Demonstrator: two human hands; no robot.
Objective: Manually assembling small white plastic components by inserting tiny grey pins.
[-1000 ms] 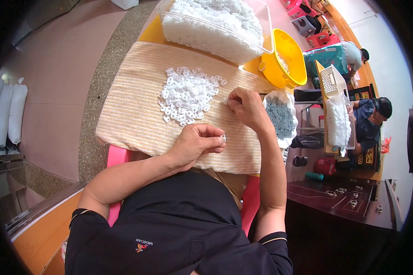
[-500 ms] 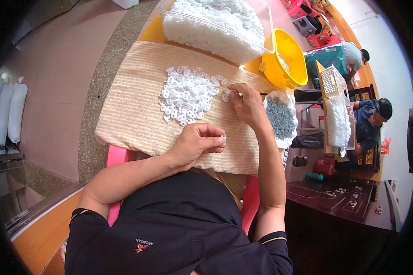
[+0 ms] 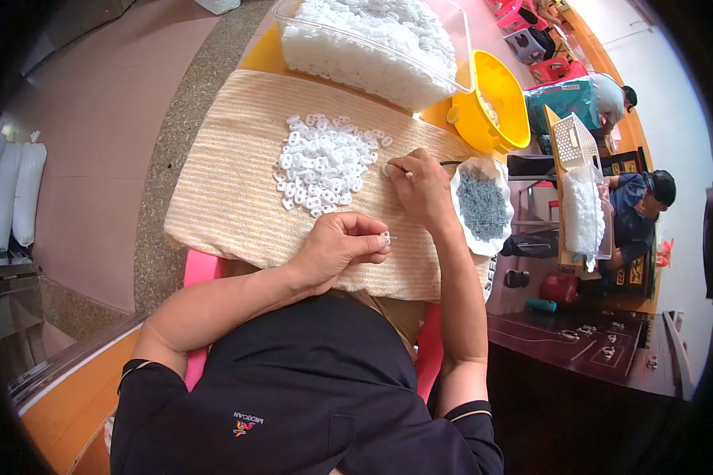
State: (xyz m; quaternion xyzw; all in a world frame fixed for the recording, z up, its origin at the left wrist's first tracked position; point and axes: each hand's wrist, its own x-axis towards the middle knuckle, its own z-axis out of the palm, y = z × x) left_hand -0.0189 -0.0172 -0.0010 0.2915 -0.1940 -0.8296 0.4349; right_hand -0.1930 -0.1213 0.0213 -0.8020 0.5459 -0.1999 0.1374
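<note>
Between the thumb and fingertips of my left hand [image 3: 342, 242] is a small white plastic piece [image 3: 386, 237], with a thin pin-like bit sticking out to its right. My right hand [image 3: 421, 186] is closed, its fingertips pinched at another small white piece [image 3: 387, 169] low over the striped cloth [image 3: 238, 166]. To the left of that hand lies a loose heap of white two-holed plastic pieces [image 3: 321, 166]. Close by on the right, a white-lined dish [image 3: 505, 231] holds many tiny grey parts [image 3: 482, 204].
A clear bin [image 3: 466, 47] full of white pieces stands at the far edge, beside a yellow basin [image 3: 517, 127]. Two people [image 3: 646, 202] sit at tables to the right. A dark table [image 3: 554, 348] is at lower right, white sacks [image 3: 30, 190] at far left.
My right hand has come slightly nearer, its fingertips meeting the loose white piece on the cloth. The dish shifted slightly left. My left hand stays in place with its piece.
</note>
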